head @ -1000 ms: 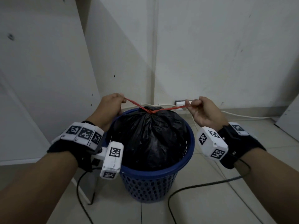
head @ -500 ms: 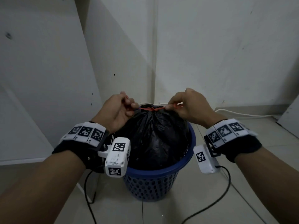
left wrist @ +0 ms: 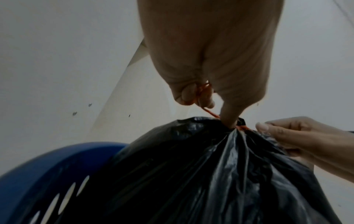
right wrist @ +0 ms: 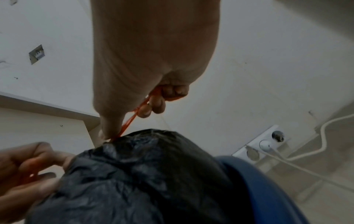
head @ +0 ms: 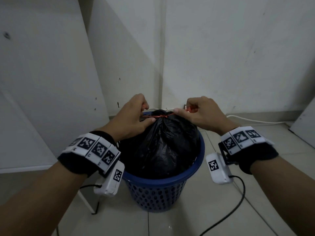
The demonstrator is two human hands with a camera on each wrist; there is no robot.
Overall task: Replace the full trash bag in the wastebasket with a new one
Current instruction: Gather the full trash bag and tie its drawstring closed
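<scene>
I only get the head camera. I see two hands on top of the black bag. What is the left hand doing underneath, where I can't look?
Observer: The left hand has the red string curled inside its fingers, and one finger presses at the knot.
Operator: And the other hand?
Observer: The right hand holds its end of the string the same way, looped under curled fingers.
Operator: Is anything behind the basket?
Observer: Yes, a white power strip with a plug in it lies on the floor beside the blue wastebasket.
</scene>
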